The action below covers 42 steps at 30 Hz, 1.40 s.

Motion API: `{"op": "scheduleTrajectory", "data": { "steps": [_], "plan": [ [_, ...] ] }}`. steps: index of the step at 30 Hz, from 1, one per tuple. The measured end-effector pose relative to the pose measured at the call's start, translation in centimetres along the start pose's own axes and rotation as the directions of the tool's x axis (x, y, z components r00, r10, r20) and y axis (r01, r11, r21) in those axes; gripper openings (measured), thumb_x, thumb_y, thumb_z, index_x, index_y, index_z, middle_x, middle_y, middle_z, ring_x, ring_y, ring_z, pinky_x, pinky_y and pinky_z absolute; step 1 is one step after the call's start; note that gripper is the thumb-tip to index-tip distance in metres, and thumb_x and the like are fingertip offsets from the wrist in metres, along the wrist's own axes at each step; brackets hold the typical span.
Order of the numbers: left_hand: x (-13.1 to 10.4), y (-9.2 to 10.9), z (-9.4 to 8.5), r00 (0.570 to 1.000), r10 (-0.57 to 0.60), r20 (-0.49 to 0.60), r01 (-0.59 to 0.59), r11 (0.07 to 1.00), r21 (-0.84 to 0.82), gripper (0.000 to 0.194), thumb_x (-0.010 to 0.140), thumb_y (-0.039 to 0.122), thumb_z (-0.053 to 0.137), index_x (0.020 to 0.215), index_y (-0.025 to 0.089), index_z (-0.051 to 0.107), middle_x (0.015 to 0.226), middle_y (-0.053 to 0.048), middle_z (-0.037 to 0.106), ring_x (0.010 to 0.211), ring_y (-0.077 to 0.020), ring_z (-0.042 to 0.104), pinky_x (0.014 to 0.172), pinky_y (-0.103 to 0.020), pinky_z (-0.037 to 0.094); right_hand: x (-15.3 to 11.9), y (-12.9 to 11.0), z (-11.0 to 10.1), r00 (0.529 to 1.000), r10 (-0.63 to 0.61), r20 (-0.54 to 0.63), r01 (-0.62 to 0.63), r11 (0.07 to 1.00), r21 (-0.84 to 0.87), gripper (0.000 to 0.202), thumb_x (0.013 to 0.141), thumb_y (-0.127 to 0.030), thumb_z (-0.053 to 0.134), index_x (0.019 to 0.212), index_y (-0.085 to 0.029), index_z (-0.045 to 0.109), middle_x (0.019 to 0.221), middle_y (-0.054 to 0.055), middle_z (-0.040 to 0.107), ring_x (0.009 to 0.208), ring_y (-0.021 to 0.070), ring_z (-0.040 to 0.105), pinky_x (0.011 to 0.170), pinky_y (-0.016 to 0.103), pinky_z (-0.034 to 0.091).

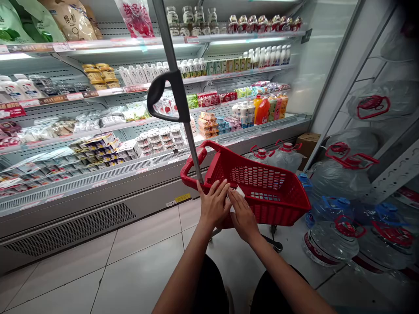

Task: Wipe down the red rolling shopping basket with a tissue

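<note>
Red basket (pixel 281 213) seemingly being wiped: left hand (pixel 213 201) spread, right hand (pixel 242 214) over white wipe (pixel 240 191), pinch unclear; light pressure needed.

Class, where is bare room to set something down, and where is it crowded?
Floor tiles between the chilled case and left forearm look bare; so does the red basket's inside beyond the right hand. Crowded: the case's shelves and, at right, among water jugs.

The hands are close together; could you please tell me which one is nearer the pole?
The left hand: it sits by the foot of the pole, whereas the right hand is farther along the basket.
</note>
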<state>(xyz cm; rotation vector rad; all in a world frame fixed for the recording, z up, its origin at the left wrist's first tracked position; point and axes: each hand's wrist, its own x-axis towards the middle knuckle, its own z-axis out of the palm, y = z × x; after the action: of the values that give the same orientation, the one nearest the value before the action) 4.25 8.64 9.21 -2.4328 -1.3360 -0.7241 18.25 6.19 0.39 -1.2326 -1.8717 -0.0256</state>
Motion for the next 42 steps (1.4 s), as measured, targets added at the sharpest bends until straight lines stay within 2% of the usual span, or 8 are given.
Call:
{"op": "scheduleTrajectory", "data": {
  "steps": [7, 12, 17, 21, 29, 34, 38, 42],
  "plan": [
    [0.5, -1.5, -0.3, 1.000, -0.025, -0.012, 0.025, 0.999, 0.024, 0.046, 0.098, 0.038, 0.053, 0.143, 0.031, 0.058, 0.158, -0.004, 0.052, 0.130, -0.0303, 0.060, 0.124, -0.071, -0.010, 1.1, -0.1, 0.6, 0.997, -0.072, 0.011, 0.072, 0.997, 0.016, 0.087, 0.087, -0.006, 0.039, 0.168, -0.025, 0.011, 0.169, 0.003, 0.032, 0.156, 0.0231, 0.029, 0.127, 0.052, 0.033],
    [1.2, -3.3, -0.3, 1.000, -0.010, -0.008, 0.010, 1.000, 0.001, 0.047, 0.097, 0.034, 0.053, 0.143, 0.028, 0.057, 0.146, -0.005, 0.064, 0.126, -0.0267, 0.063, 0.128, -0.065, -0.006, 2.4, -0.3, 1.1, 0.996, -0.090, 0.024, 0.090, 0.996, 0.014, 0.085, 0.088, -0.006, 0.039, 0.168, -0.023, 0.013, 0.169, 0.004, 0.032, 0.157, 0.0221, 0.028, 0.128, 0.050, 0.031],
    [3.4, -4.8, -0.5, 0.997, 0.025, 0.070, -0.025, 1.000, -0.014, 0.045, 0.096, 0.030, 0.051, 0.140, 0.029, 0.058, 0.132, -0.004, 0.073, 0.120, -0.0262, 0.066, 0.126, -0.068, -0.001, 1.8, 1.5, 0.5, 0.994, -0.095, 0.046, 0.096, 0.995, -0.026, 0.088, 0.086, -0.005, 0.038, 0.168, -0.025, 0.012, 0.171, 0.002, 0.029, 0.157, 0.0223, 0.027, 0.128, 0.050, 0.031],
    [3.9, -4.3, -0.6, 0.994, 0.041, 0.100, -0.039, 0.999, -0.027, 0.052, 0.094, 0.033, 0.053, 0.146, 0.029, 0.053, 0.147, -0.007, 0.063, 0.128, -0.0284, 0.062, 0.125, -0.070, 0.002, 2.2, 1.8, 1.0, 0.998, -0.060, 0.026, 0.061, 0.997, -0.048, 0.085, 0.090, -0.007, 0.038, 0.168, -0.025, 0.009, 0.171, 0.003, 0.028, 0.158, 0.0234, 0.026, 0.129, 0.052, 0.028],
    [3.2, -2.8, -0.1, 0.995, 0.053, 0.082, -0.052, 0.999, -0.003, 0.056, 0.099, 0.027, 0.041, 0.154, 0.023, 0.042, 0.167, -0.007, 0.038, 0.151, -0.0244, 0.039, 0.130, -0.058, 0.012, 7.1, -2.2, 3.6, 1.000, 0.013, -0.025, -0.011, 0.997, 0.071, 0.075, 0.100, -0.023, 0.048, 0.167, -0.018, 0.015, 0.165, 0.011, 0.040, 0.153, 0.0252, 0.035, 0.123, 0.045, 0.041],
    [2.2, -3.4, 1.4, 0.998, 0.044, 0.042, -0.045, 0.998, 0.037, 0.056, 0.102, 0.028, 0.041, 0.157, 0.022, 0.041, 0.163, -0.006, 0.044, 0.152, -0.0222, 0.039, 0.132, -0.052, 0.003, 3.5, 2.2, 0.2, 0.998, -0.061, -0.018, 0.061, 0.998, 0.000, 0.077, 0.094, -0.010, 0.036, 0.167, -0.024, 0.017, 0.166, 0.006, 0.040, 0.153, 0.0231, 0.035, 0.127, 0.051, 0.034],
    [1.5, -2.8, 2.2, 1.000, 0.015, 0.005, -0.016, 0.994, 0.112, 0.057, 0.098, 0.026, 0.048, 0.155, 0.024, 0.047, 0.164, -0.006, 0.044, 0.156, -0.0262, 0.030, 0.132, -0.057, -0.003, -1.7, 6.8, -3.7, 1.000, 0.020, -0.002, -0.020, 0.989, -0.144, 0.076, 0.095, -0.010, 0.032, 0.167, -0.027, 0.016, 0.167, 0.002, 0.038, 0.154, 0.0223, 0.034, 0.128, 0.051, 0.032],
    [1.2, -1.3, 2.9, 1.000, -0.017, 0.011, 0.016, 0.992, 0.124, 0.058, 0.093, 0.023, 0.055, 0.151, 0.024, 0.052, 0.165, -0.005, 0.043, 0.158, -0.0284, 0.026, 0.133, -0.056, 0.003, -2.6, 7.1, -4.0, 0.996, 0.086, -0.035, -0.091, 0.975, -0.203, 0.076, 0.095, -0.011, 0.033, 0.168, -0.027, 0.016, 0.165, 0.004, 0.042, 0.152, 0.0243, 0.037, 0.127, 0.053, 0.032]
  ]
}}
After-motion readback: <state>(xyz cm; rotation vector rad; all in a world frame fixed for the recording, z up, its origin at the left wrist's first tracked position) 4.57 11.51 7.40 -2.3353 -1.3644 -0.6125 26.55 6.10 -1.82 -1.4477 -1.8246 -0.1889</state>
